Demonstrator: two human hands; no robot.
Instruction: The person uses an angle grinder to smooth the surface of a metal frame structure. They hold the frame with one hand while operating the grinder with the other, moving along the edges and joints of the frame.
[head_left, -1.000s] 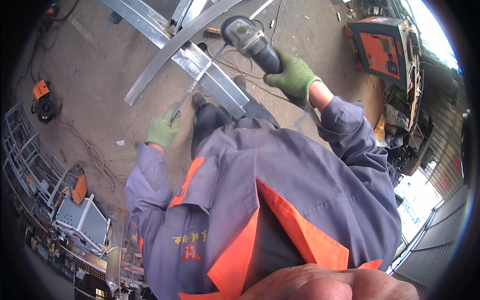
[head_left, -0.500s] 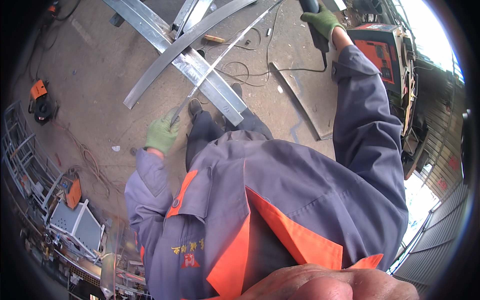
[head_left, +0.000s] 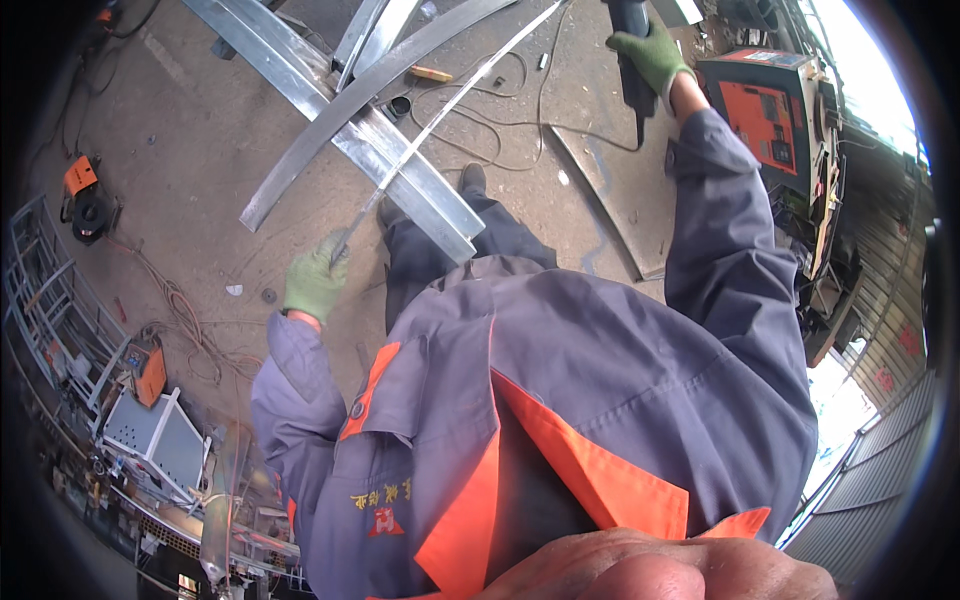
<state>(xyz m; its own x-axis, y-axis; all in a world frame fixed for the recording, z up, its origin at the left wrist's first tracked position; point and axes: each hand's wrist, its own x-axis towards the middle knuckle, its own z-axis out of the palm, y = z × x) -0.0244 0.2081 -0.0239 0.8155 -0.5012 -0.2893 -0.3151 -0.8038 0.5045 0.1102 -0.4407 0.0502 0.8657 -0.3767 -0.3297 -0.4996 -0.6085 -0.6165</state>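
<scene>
My left hand (head_left: 316, 276), in a green glove, is closed around the near end of a long thin metal bar (head_left: 448, 112). The bar slants up and right across a galvanized steel channel (head_left: 415, 190) and runs out at the top edge. My right hand (head_left: 654, 58), gloved too, grips a dark corded power tool (head_left: 636, 92); its working head is cut off by the top edge. A curved flat steel strip (head_left: 330, 130) lies across the channel. The channel's near end reaches my legs.
An orange and black welding machine (head_left: 765, 115) stands at right. An angle-shaped metal piece (head_left: 600, 200) lies on the floor near a loose cable (head_left: 500, 125). At left are an orange device (head_left: 80, 178), a metal frame (head_left: 60, 310) and hoses (head_left: 185, 305).
Both hands keep their holds. The left hand sits slightly lower and farther left, with the bar's end. The right hand and power tool have shifted slightly, and the view has moved a little.
</scene>
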